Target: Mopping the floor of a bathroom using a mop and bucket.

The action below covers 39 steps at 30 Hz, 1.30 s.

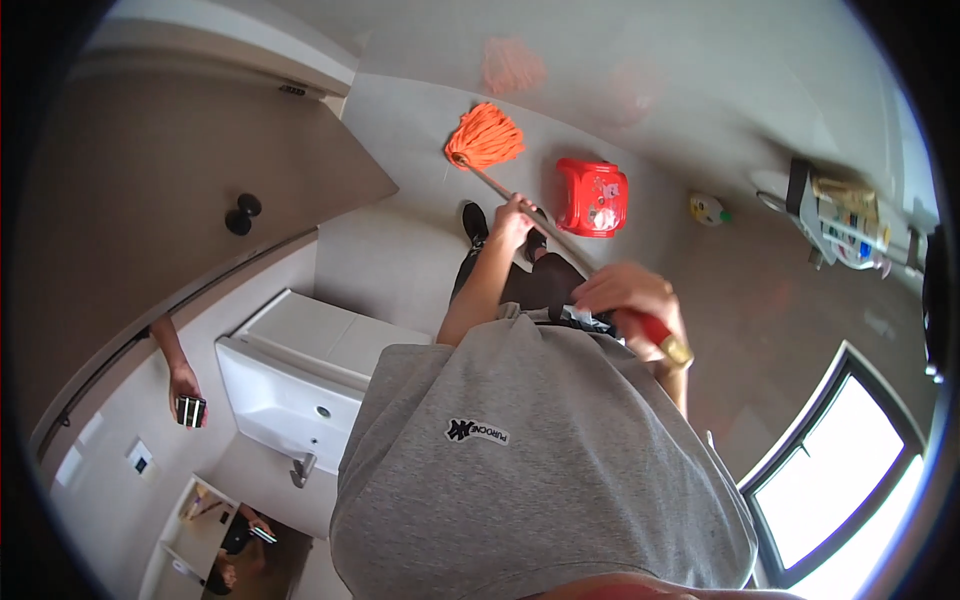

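Observation:
A mop with orange strands (488, 136) rests its head on the floor at the far side. Its pole slants back toward me and to the right, ending in a red grip with a gold-coloured tip (668, 345). My left hand (513, 222) is closed round the lower part of the pole. Near the upper end, my right hand (635, 295) wraps over the pole just above the red grip. Motion blurs its fingers somewhat.
A red plastic stool (592, 198) stands right of the pole. A white bottle (708, 209) is by the right wall, below a loaded shelf (850, 225). At left are a washbasin (285, 390), a brown door (200, 150) and another person's hand (184, 384) holding a dark object.

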Motion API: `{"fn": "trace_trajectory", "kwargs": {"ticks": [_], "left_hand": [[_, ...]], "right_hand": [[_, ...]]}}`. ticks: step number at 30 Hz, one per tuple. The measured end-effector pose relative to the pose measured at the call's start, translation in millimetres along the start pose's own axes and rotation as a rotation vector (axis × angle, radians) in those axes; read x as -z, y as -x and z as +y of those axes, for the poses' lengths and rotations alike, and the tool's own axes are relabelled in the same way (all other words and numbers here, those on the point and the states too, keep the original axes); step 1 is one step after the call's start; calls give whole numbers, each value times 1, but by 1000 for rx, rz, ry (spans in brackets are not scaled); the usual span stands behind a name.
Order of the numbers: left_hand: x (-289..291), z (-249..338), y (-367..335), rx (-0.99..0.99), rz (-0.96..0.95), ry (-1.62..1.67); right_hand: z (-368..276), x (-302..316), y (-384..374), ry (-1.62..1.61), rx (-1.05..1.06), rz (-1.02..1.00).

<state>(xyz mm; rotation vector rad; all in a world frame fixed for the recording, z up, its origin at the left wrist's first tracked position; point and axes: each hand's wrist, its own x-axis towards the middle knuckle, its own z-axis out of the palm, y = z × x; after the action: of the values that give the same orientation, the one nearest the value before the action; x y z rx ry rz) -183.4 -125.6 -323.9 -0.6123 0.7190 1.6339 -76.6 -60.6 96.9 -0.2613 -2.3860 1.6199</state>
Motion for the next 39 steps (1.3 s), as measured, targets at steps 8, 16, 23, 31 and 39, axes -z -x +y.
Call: {"fn": "trace_trajectory", "kwargs": {"ticks": [8,16,23,31,39], "left_hand": [[8,75,64,-177,59,152],[-27,184,78,-400,151,31],[-53,276,43,-490,162,-313],[-36,294,-95,-90,345,-394],[-73,338,-136,-242,480,-374]], "right_hand": [[-45,-36,-76,154,85,-144],[-73,-69,-123,198,281,-234],[-9,-49,-175,4,177,-159],[174,-69,-213,-29,-47,-255],[171,-35,-293,-46,-53,-270]]}}
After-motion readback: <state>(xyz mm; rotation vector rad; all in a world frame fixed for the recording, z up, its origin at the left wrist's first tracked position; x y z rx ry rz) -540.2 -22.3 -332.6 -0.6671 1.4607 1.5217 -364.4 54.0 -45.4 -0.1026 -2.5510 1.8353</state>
